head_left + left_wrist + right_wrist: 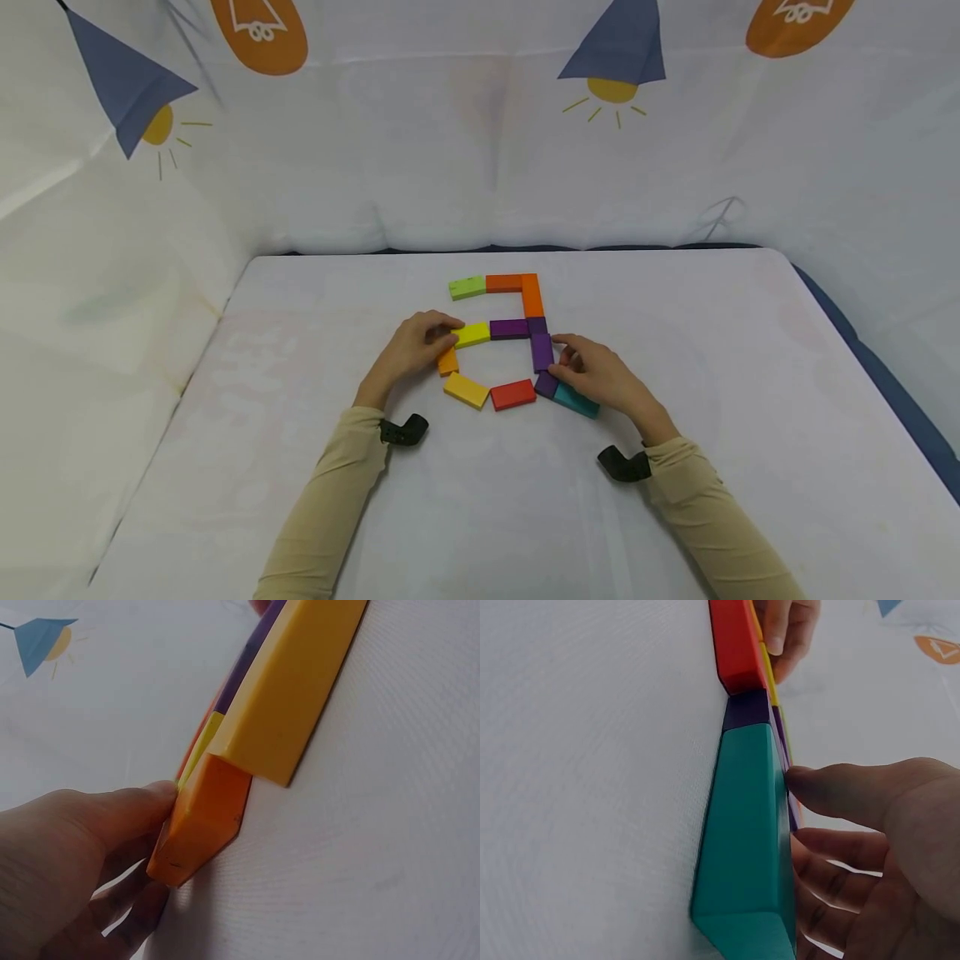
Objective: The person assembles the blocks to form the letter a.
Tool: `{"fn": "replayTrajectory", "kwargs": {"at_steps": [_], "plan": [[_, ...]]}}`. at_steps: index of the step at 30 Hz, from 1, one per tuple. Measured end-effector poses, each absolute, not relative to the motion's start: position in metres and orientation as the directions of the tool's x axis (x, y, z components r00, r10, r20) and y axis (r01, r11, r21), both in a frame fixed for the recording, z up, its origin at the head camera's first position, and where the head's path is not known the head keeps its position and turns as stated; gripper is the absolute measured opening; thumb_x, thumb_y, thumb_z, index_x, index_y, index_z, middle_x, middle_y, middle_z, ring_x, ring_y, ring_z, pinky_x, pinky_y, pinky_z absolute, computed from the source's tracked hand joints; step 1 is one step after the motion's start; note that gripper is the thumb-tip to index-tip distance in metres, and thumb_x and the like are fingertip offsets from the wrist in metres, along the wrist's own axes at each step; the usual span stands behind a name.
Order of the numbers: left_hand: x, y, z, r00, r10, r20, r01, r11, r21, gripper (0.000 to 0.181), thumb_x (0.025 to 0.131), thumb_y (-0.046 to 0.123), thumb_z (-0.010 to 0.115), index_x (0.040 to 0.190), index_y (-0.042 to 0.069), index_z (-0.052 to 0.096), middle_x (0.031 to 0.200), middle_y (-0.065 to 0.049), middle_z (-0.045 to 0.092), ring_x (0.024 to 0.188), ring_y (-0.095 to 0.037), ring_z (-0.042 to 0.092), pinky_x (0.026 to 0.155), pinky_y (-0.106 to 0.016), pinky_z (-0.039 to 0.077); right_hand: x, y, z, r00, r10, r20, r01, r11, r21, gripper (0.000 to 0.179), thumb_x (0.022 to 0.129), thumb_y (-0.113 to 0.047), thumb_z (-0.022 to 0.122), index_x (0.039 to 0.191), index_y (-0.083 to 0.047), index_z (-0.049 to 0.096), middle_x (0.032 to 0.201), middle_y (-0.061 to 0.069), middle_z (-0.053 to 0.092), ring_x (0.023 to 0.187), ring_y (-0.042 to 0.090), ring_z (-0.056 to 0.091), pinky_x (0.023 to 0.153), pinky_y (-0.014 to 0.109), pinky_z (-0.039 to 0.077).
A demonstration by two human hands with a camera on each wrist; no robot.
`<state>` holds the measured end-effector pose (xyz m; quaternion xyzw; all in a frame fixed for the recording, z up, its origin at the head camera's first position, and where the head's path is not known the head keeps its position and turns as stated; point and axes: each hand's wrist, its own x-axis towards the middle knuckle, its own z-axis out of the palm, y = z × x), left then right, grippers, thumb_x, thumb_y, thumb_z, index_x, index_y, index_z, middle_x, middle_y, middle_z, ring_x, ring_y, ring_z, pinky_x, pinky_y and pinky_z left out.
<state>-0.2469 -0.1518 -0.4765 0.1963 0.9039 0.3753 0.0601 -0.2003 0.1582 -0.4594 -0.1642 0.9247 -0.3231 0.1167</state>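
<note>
In the head view my left hand [415,343] pinches the left end of a yellow block [472,335] between thumb and index finger. Just below that hand, a light orange block [447,362] slants down to an amber block [467,390]. My right hand [596,372] has its thumb and index fingertips against the right side of a purple block [542,353], one near each end. A teal block [576,401] lies under that hand, joined to a dark purple block [547,384]. In the right wrist view, the thumb [832,787] reaches past the teal block's edge.
A red block [513,395] lies between the amber and dark purple ones. Farther back, a green block [467,287] and orange blocks [531,295] continue the outline, with another purple block [509,329] inside. All lie on a white table [300,333] before a white printed cloth [420,150].
</note>
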Motion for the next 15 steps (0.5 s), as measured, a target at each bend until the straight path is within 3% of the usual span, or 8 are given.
{"fn": "replayTrajectory", "kwargs": {"at_steps": [15], "plan": [[-0.2487, -0.1507, -0.4789, -0.921, 0.389, 0.032, 0.302, 0.659, 0.689, 0.027, 0.094, 0.02, 0.059, 0.12, 0.016, 0.064, 0.118, -0.002, 0.063, 0.097, -0.02, 0.051, 0.087, -0.033, 0.044, -0.2023, 0.1583, -0.4604, -0.921, -0.374, -0.109, -0.227, 0.742, -0.631, 0.048, 0.093, -0.026, 0.06, 0.134, -0.007, 0.047, 0.092, 0.004, 0.059, 0.08, 0.015, 0.054, 0.07, 0.025, 0.048]]}}
